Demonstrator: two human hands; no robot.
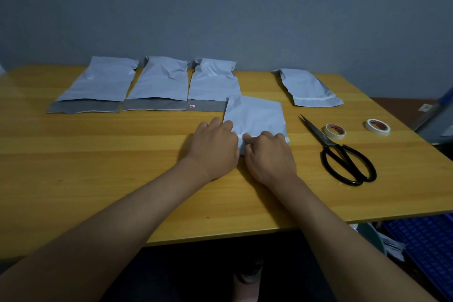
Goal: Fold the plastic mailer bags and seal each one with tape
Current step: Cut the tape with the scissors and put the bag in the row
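1. Head view, the work in hand: a pale mailer bag (255,117) lies on the table (98,167) just in front of the person, its near edge under both hands. The left hand (213,147) sits at the bag's near-left corner, and the right hand (267,152) lies touching it, over the near edge.
2. Head view, the fingers: those of the left hand are curled down at the bag's edge, and the right thumb and forefinger appear to pinch a fold of plastic. How much film each hand really has cannot be told, as the knuckles hide it.
3. Head view, the step: this looks like the near end being turned over. To do it well, I would keep the fold line square to the bag's sides, press the crease flat from the middle outward, and keep one hand pinning it while the other fetches tape.
4. Head view, the tools: scissors (343,154) lie to the right, with two tape rolls (335,131) (377,126) just beyond them, all in easy reach of the right hand.
5. Head view, the rest: three bags with open grey flaps (157,83) lie in a row at the back left. A fourth (306,88) rests apart at the back right, and its flap looks already closed.
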